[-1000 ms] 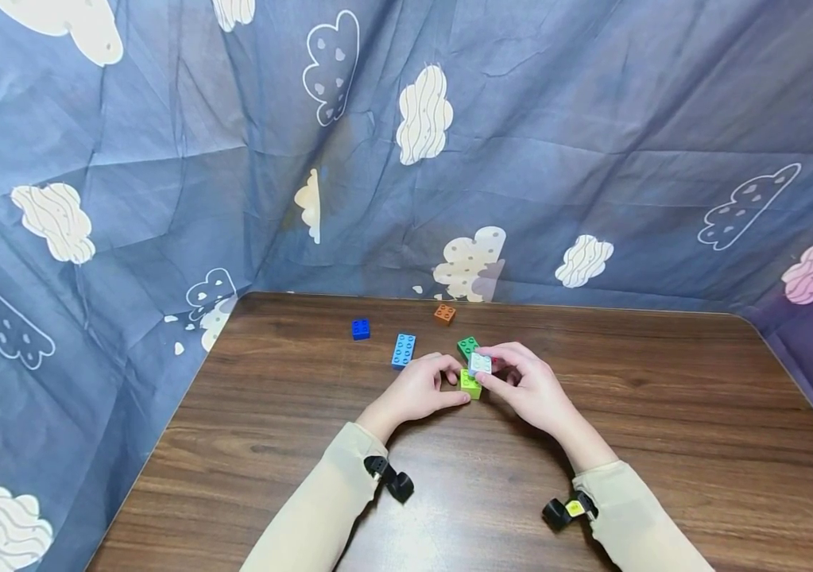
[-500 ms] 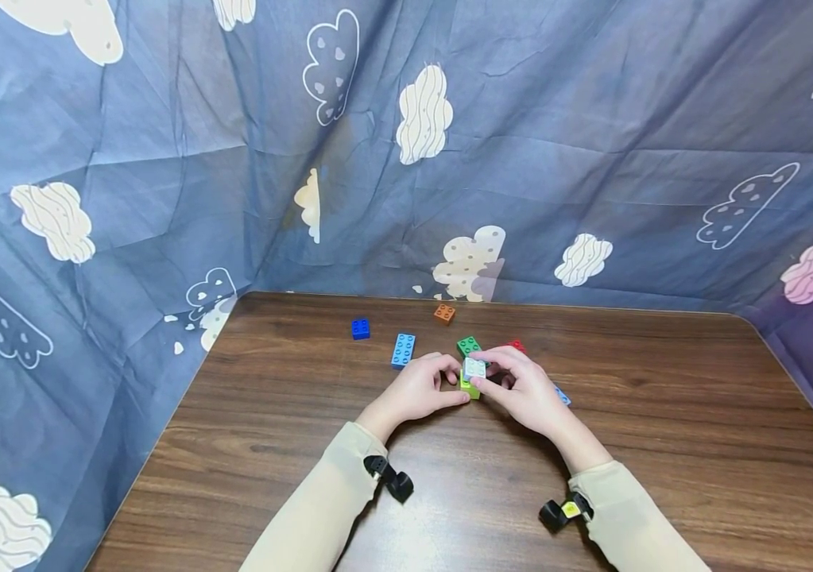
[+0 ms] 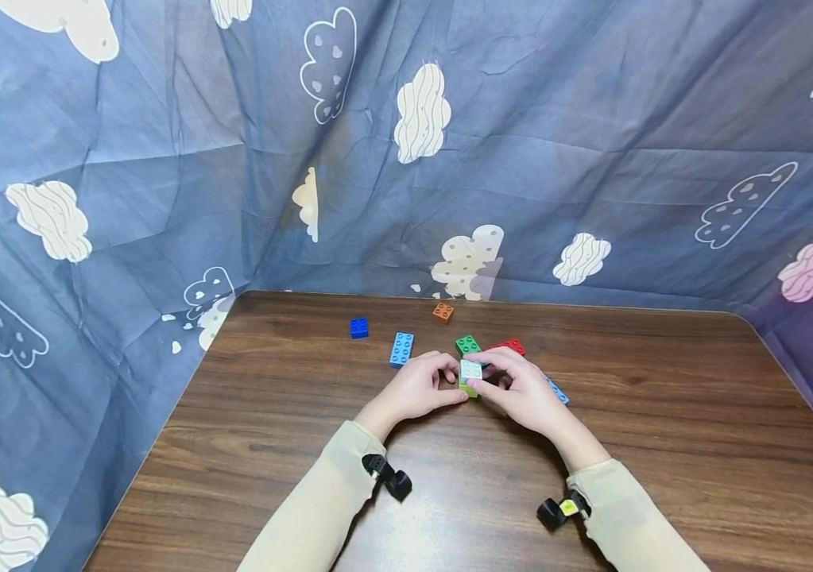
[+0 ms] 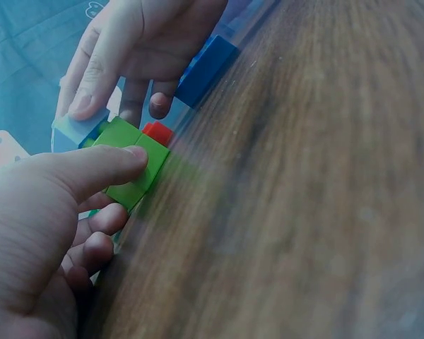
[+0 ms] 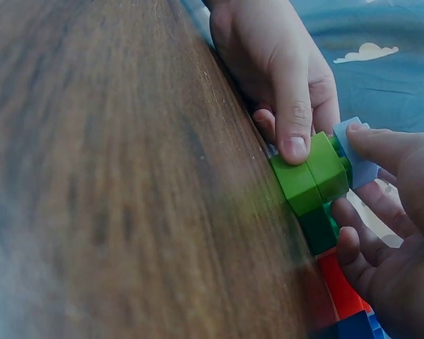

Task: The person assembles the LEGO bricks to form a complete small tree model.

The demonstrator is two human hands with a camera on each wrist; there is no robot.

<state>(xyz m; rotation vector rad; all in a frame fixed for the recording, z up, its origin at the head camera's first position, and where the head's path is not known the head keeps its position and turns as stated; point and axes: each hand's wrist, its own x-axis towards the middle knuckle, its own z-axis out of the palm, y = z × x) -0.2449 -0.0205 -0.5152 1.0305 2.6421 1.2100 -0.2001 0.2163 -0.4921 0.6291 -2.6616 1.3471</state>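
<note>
My left hand (image 3: 413,391) grips two stacked lime-green bricks (image 5: 312,176) on the table, with the thumb across their near side. Above them, my right hand (image 3: 526,391) pinches a pale blue brick (image 3: 471,369) between thumb and fingers. In the right wrist view, green studs show in a narrow gap under this pale blue brick (image 5: 359,164), which sits slightly askew over the stack. Just behind the stack is a dark green brick (image 3: 467,344). A red brick (image 3: 511,346) and a blue brick (image 3: 558,389) lie partly hidden by my right hand.
Left of the hands lies a long light blue brick (image 3: 401,349). Farther back are a small dark blue brick (image 3: 358,327) and an orange brick (image 3: 443,312). The wooden table (image 3: 663,413) ends at a cloud-patterned cloth (image 3: 556,143) behind and at the sides.
My right hand has moved the pale blue brick left and slightly down, over the lime-green stack. More of the red and blue bricks shows behind that hand. My left hand stays put.
</note>
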